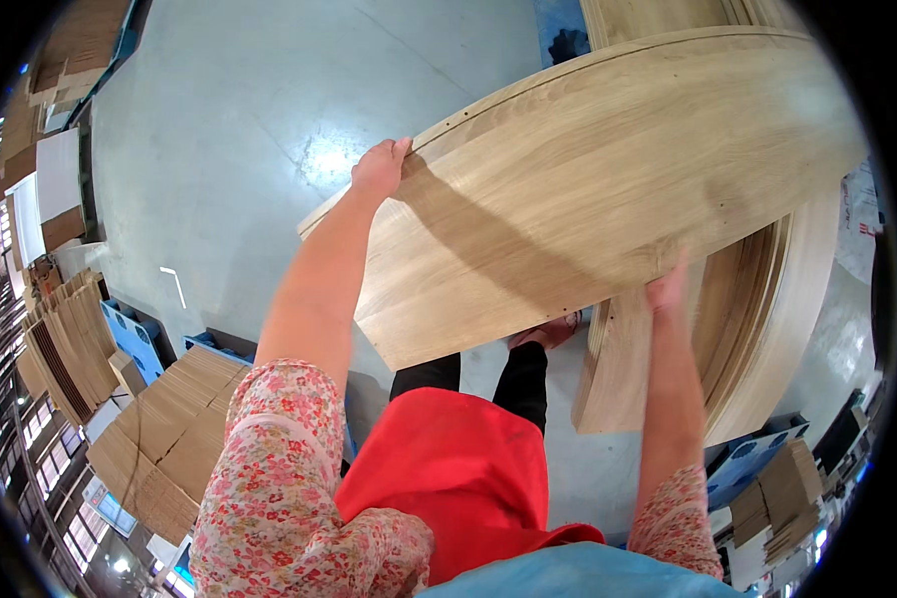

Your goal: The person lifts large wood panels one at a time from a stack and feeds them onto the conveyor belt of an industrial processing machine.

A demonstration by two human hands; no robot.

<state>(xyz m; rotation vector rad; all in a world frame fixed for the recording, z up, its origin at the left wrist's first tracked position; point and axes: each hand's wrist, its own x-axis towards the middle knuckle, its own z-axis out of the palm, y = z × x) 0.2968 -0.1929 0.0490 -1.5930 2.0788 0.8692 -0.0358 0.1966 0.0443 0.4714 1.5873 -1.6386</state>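
A long, light wood-grain panel (588, 189) spans the view in front of me, with small drilled holes and a groove along its far edge. My left hand (381, 167) grips that far edge near the panel's left end, thumb on top. At the near edge, farther right, my right hand (668, 287) holds the board, its fingers partly hidden and a little blurred. Beneath the panel's right part lies a stack of similar wooden panels (757, 319), partly covered by it.
More boards (658, 18) lie at the far right on a blue pallet (560, 30). Flattened cardboard (164, 439) is piled to my left, beside blue pallets (135, 339). Another blue pallet (757, 460) shows under the right stack. Grey floor (239, 130) stretches ahead left.
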